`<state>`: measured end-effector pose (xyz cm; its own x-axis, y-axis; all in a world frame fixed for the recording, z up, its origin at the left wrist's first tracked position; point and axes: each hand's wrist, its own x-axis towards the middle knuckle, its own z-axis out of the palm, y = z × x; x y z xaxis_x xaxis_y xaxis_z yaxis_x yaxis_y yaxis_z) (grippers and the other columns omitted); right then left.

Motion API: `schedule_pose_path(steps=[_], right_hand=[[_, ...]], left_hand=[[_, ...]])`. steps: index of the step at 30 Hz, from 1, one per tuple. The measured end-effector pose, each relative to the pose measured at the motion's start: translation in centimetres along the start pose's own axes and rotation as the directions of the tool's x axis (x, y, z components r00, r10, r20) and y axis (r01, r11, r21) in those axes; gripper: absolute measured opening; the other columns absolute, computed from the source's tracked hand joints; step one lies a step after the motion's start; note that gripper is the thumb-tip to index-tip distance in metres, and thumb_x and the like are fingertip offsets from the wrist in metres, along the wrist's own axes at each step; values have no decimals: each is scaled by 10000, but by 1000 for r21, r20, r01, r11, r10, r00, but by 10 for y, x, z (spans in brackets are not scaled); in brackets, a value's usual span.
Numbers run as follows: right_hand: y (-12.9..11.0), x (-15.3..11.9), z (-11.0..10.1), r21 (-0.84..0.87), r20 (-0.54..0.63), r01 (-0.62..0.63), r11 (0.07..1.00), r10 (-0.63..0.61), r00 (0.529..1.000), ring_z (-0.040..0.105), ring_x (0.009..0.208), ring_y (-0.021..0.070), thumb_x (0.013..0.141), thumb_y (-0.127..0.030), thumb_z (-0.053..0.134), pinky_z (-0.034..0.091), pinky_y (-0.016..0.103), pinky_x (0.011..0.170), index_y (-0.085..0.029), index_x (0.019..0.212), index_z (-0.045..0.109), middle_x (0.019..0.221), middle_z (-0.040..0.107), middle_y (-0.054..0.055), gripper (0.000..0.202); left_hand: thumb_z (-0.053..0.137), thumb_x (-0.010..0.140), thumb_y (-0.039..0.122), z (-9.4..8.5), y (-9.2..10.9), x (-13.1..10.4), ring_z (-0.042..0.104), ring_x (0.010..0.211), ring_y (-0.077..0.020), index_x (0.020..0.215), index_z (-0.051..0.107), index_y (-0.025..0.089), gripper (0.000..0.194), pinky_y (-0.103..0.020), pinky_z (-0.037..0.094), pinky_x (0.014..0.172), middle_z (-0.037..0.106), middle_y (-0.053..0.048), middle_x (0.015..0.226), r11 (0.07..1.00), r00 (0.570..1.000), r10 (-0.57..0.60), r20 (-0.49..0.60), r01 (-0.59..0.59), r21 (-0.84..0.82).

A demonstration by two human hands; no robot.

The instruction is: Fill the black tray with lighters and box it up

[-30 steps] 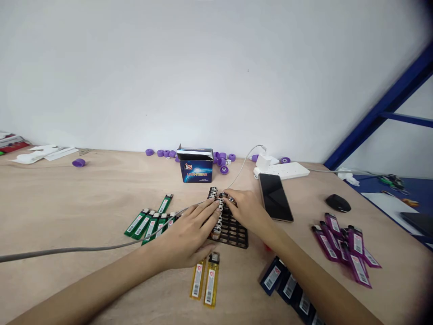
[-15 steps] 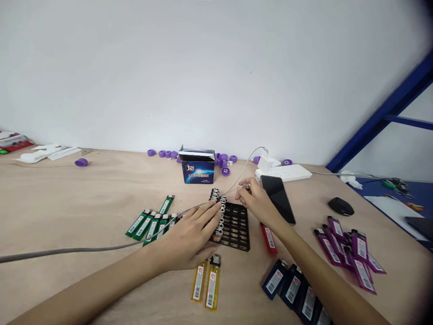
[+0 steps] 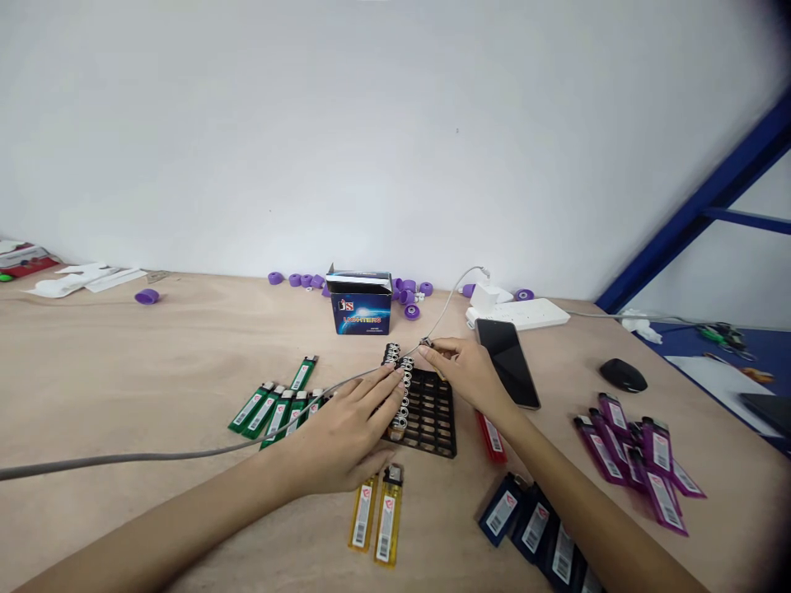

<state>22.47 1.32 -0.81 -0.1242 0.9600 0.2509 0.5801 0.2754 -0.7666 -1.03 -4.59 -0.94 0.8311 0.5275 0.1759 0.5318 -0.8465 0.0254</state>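
Note:
My left hand [image 3: 346, 424] lies palm down with its fingers stretched over the left side of a black slotted tray [image 3: 436, 412], touching the standing lighters [image 3: 404, 395] there. Above the tray's back right part, my right hand [image 3: 466, 371] pinches a lighter [image 3: 426, 342] by its metal top; its body is mostly hidden by the fingers. Green lighters [image 3: 278, 416] lie left of my left hand. Two yellow lighters [image 3: 388, 519] lie in front of the tray, and a red lighter [image 3: 493, 436] is to its right.
Blue lighters [image 3: 535, 527] and purple lighters [image 3: 658, 461] lie at the right. Behind the tray stands an open lighter box [image 3: 362, 315]. A phone [image 3: 507, 362], a white power strip [image 3: 525, 315] and a black mouse [image 3: 623, 375] are around. A grey cable [image 3: 185, 453] crosses my left hand.
My right hand has shifted slightly left and down with the lighter, whose metal top is now nearer the tray's back edge. My left hand has stayed in place.

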Motion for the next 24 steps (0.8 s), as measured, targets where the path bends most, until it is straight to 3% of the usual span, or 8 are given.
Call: schedule_pose_path(steps=[6, 10, 19, 24], right_hand=[[2, 1, 3, 85, -84, -7, 996, 14, 996, 680, 672, 225, 797, -419, 641, 475, 287, 578, -164, 725, 742, 711, 752, 47, 284], [3, 1, 5, 151, -89, -2, 989, 15, 996, 738, 754, 262, 781, -391, 659, 564, 328, 648, -167, 745, 748, 781, 784, 76, 244], [8, 2, 11, 257, -48, 21, 966, -9, 999, 765, 867, 239, 800, -303, 617, 605, 341, 788, -189, 871, 698, 916, 793, 70, 157], [12, 0, 15, 252, -20, 14, 968, -10, 1000, 769, 853, 225, 842, -281, 575, 596, 321, 752, -214, 942, 641, 920, 794, 58, 137]], left_hand=[[587, 912, 325, -1, 1, 0, 190, 1513, -367, 1512, 243, 23, 754, -495, 314, 1198, 274, -256, 1598, 1000, 1000, 2, 0, -2, 1], [586, 913, 329, -1, 0, 0, 191, 1513, -362, 1507, 259, 26, 743, -487, 317, 1198, 275, -252, 1600, 1000, 1000, -1, 6, 1, 2], [595, 901, 328, -2, 0, 0, 207, 1506, -376, 1495, 275, 11, 746, -494, 328, 1190, 277, -262, 1595, 1000, 1000, 4, 13, -4, 10], [599, 903, 329, -1, 0, 0, 201, 1509, -371, 1499, 260, 12, 756, -486, 318, 1194, 279, -267, 1592, 1000, 1000, 16, -23, -16, 8]])
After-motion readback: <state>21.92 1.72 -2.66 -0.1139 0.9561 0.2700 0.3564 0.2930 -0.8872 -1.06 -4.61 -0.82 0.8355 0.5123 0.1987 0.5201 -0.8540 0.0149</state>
